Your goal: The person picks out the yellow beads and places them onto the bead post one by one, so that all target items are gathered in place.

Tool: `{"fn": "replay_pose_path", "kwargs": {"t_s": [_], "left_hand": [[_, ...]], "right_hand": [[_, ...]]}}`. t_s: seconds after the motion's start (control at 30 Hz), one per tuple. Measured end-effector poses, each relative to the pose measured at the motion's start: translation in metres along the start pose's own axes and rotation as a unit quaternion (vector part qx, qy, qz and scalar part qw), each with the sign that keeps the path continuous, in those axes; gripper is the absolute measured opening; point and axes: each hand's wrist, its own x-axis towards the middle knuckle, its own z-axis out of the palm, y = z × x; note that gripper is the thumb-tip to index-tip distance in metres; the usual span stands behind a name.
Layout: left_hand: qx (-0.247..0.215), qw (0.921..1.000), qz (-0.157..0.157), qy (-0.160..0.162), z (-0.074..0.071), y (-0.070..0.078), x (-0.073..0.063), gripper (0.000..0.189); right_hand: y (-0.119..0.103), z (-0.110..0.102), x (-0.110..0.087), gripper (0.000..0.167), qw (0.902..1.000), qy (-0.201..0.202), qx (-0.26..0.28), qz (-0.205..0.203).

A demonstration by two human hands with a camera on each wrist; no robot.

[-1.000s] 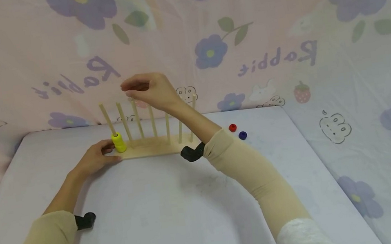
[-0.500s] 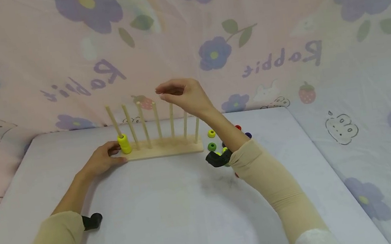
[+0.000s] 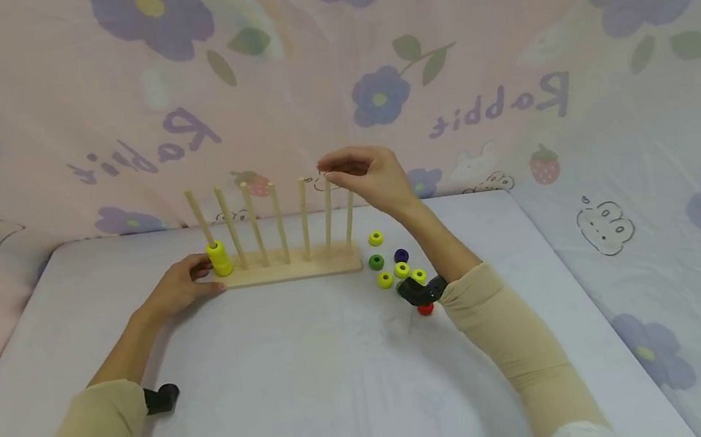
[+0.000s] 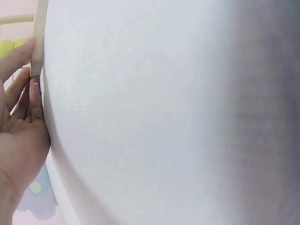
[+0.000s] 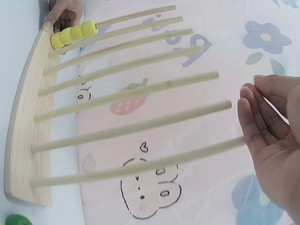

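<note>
A wooden peg rack with several upright pegs stands on the table. At its left end, my left hand grips the base, thumb at the front and fingers behind. In the left wrist view, that hand pinches the base end. A short stack of yellow beads sits low on the leftmost peg. My right hand hovers near the tops of the rightmost pegs. Nothing shows between its loosely bent fingers in the right wrist view, where the hand is beside the nearest peg's tip.
Loose beads lie right of the rack, including a green bead, a purple bead, a yellow bead and a red bead. My right wrist and its black camera mount cover part of this group. A patterned cloth hangs behind.
My right hand has moved right, from above the left pegs to the rack's right end, uncovering more loose beads. My left hand stays on the base.
</note>
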Motion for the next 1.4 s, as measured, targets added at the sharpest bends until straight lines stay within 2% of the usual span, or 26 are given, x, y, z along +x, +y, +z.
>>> {"fn": "replay_pose_path", "kwargs": {"t_s": [0.07,0.3,0.47,0.73,0.97,1.13,1.33,1.4], "left_hand": [[-0.002,1.0000,-0.001,-0.001,0.000,0.000,0.000,0.083],[-0.013,0.9998,-0.008,-0.010,-0.001,-0.001,0.000,0.085],[-0.015,0.9998,-0.008,-0.010,0.000,-0.001,-0.002,0.085],[-0.006,1.0000,0.001,-0.005,0.000,-0.002,0.001,0.084],[-0.003,1.0000,-0.003,-0.007,0.000,-0.002,0.000,0.086],[-0.003,1.0000,0.002,-0.004,0.000,-0.002,0.001,0.085],[-0.003,1.0000,0.007,-0.003,0.000,-0.003,0.001,0.084],[-0.006,1.0000,0.004,0.001,0.001,-0.004,0.000,0.084]], "right_hand": [[0.002,-0.006,-0.005,0.020,1.0000,0.003,-0.003,0.003],[-0.022,-0.019,-0.028,0.022,0.9978,-0.003,-0.039,0.053],[-0.018,-0.030,-0.046,0.023,0.9948,-0.007,-0.056,0.085],[-0.001,-0.044,-0.071,0.024,0.9931,-0.007,-0.070,0.093],[0.016,-0.049,-0.093,0.025,0.9871,0.000,-0.084,0.137],[0.025,-0.054,-0.107,0.023,0.9842,0.002,-0.098,0.147],[0.035,-0.060,-0.126,0.022,0.9773,-0.011,-0.123,0.172],[0.046,-0.063,-0.132,0.022,0.9746,-0.014,-0.128,0.183]]}}
